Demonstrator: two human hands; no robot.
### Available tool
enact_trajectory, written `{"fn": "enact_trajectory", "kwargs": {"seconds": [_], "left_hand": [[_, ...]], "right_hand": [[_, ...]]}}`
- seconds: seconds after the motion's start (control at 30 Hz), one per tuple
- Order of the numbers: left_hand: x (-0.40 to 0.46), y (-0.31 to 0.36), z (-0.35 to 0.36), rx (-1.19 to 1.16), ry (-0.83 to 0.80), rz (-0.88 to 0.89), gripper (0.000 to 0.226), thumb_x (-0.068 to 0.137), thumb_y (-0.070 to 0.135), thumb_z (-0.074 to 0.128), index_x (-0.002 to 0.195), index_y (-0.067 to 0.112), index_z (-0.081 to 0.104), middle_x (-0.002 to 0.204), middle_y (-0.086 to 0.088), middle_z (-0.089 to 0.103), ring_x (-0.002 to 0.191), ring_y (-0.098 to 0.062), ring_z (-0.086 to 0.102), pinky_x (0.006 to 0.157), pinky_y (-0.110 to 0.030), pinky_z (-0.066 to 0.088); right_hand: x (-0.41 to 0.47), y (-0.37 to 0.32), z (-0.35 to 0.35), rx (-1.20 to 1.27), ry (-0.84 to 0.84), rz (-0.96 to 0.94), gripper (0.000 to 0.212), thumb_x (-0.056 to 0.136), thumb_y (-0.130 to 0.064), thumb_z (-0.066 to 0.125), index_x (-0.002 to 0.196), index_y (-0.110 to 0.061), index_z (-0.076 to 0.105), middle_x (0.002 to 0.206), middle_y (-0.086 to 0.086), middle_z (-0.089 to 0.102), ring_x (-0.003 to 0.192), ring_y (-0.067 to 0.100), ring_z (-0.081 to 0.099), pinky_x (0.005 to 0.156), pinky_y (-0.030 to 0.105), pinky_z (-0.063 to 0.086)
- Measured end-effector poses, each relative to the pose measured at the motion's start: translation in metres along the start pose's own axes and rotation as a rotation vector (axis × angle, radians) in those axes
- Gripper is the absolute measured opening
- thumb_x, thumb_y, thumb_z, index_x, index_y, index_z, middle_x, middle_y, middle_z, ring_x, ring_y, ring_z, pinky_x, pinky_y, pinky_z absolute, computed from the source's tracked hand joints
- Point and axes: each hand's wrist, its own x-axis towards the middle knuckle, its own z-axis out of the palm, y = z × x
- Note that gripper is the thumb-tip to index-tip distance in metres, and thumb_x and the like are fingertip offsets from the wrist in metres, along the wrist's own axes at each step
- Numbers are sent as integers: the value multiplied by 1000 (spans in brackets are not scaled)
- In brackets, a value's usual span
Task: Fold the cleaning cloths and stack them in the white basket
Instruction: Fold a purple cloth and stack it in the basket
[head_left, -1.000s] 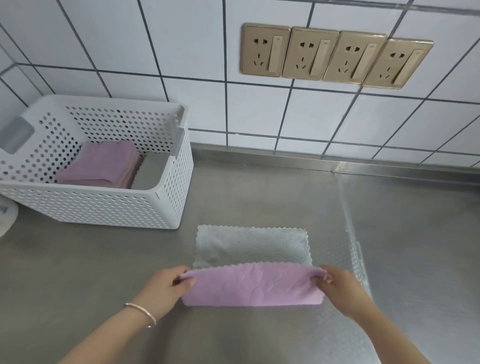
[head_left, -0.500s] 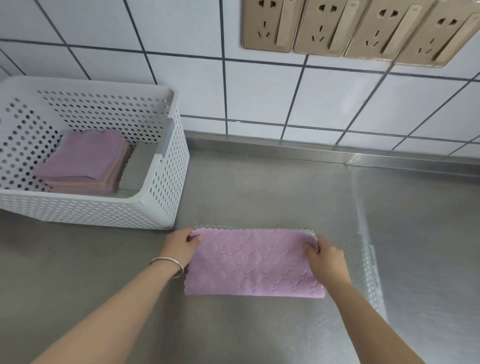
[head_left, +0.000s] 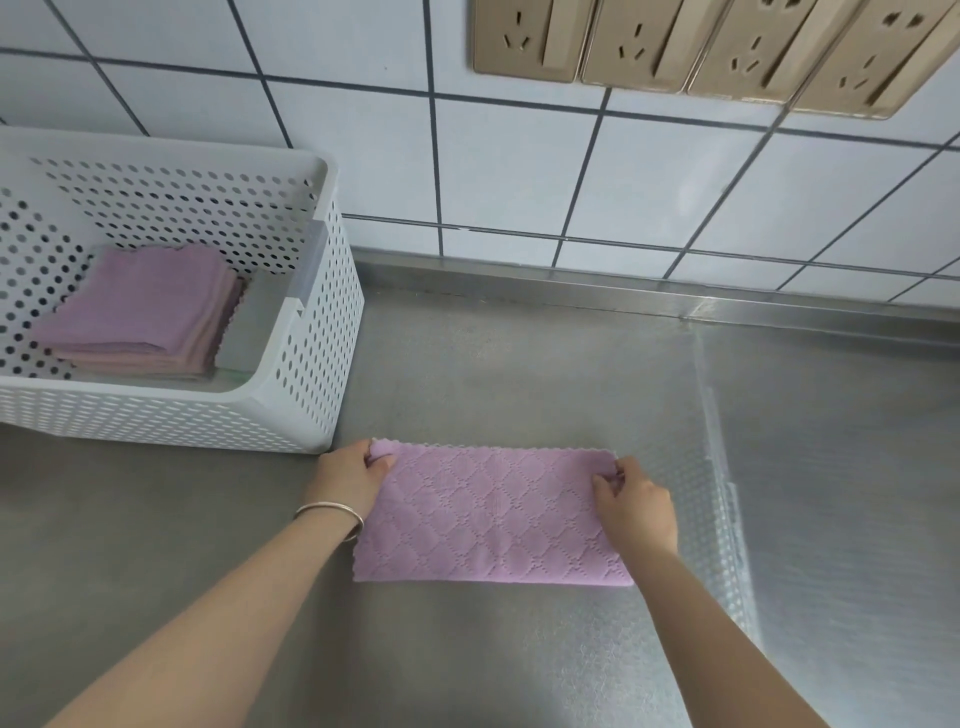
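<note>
Over on the left, white perforated basket (head_left: 291, 364) against the tiled wall, holding a neat stack of folded pink cloths (head_left: 137, 312). Centre of the steel counter (head_left: 519, 364), just beside the basket's near corner, a pink quilted microfibre cloth (head_left: 493, 514) lying flat, folded in half, left hand (head_left: 350, 480) pinching its far left corner and right hand (head_left: 636, 506) pinching the far right one. Looks light, limp and a bit grippy, no stiffness to hold a crease, so best taken at the corners and edges kept aligned.
</note>
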Motion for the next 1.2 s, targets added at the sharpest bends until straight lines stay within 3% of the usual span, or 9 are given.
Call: {"fn": "enact_trajectory", "kwargs": {"seconds": [0.13,0.23,0.47,0.63,0.83,0.93,1.0,1.1,1.2], "left_hand": [[-10,-2,3,56,185,-35,27,81,40,65,86,15,55,88,-10,66,87,-32,60,71,-36,48],[-31,-2,23,194,355,195,36,74,39,67,98,14,57,104,-12,61,100,-33,51,82,-43,43],[-68,35,71,584,14,725,62,80,56,35,131,25,51,141,0,47,135,-28,28,110,-53,8],[-63,19,88,648,-61,745,73,77,67,34,138,28,36,154,-2,18,141,-33,14,107,-60,15],[-58,32,79,605,-217,695,79,70,73,33,138,35,37,155,-4,21,142,-29,0,108,-55,3],[-59,43,72,644,-187,700,89,64,75,16,143,41,-9,151,2,-27,133,-22,-36,108,-52,-18],[-61,50,60,576,-226,698,84,70,68,24,146,38,7,154,4,-17,143,-25,-19,114,-49,-3],[-71,61,48,296,-48,718,60,75,56,36,115,23,64,132,1,57,128,-22,47,102,-38,42],[-87,76,37,-197,-175,473,44,88,47,46,120,22,62,124,6,61,120,-18,53,101,-30,40]], "right_hand": [[-6,2,-2,10,77,120,32,90,-39,55,103,-12,43,98,9,64,88,31,62,65,32,40],[-12,5,-1,2,86,210,32,91,-39,51,106,-12,44,108,7,58,92,30,59,67,33,37],[-29,13,-2,10,58,285,37,93,-36,43,119,-11,50,121,8,49,110,26,49,86,38,42],[-42,9,0,-163,-72,261,44,91,-40,34,119,-16,57,121,2,52,113,21,47,94,36,41],[-53,1,-13,-297,-214,323,49,87,-44,35,119,-14,57,121,5,56,115,22,48,92,34,38],[-58,3,-15,-42,-224,318,22,84,-31,43,93,-18,58,92,1,59,84,19,55,72,27,44],[-65,4,-15,95,-171,247,13,84,-21,47,93,-16,54,84,-2,54,74,17,52,57,24,39],[-78,-4,-15,125,9,107,11,86,-19,49,97,-19,49,84,-3,55,76,19,54,60,26,38],[-94,-27,-10,44,274,-141,8,76,-16,55,82,-21,54,76,-5,58,71,20,60,54,25,38]]}}
